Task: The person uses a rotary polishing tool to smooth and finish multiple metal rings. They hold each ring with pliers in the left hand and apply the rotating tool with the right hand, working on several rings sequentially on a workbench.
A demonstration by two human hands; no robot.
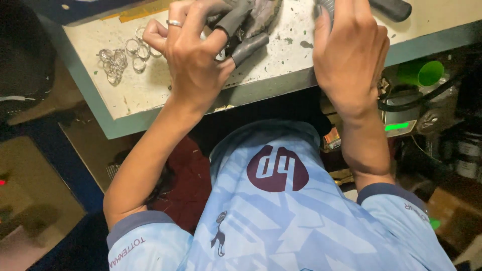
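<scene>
The left hand [193,55] has its grip clamped on a grey rubber-handled tool [246,30] near the desk [150,95] front edge. The right hand [351,50] is closed around a handle at the top. Loose metal rings [123,57] lie left, apart, with bare desk below them.

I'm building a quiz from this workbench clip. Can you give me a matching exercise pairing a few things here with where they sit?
Things:
1. metal rings
2. green cup
3. left hand
4. right hand

Places:
A. below the bench edge, on the right
B. gripping a tool handle at the top edge
C. heaped on the bench, on the left
D. on grey rubber-covered pieces

Pairs: 1-C, 2-A, 3-D, 4-B
</scene>
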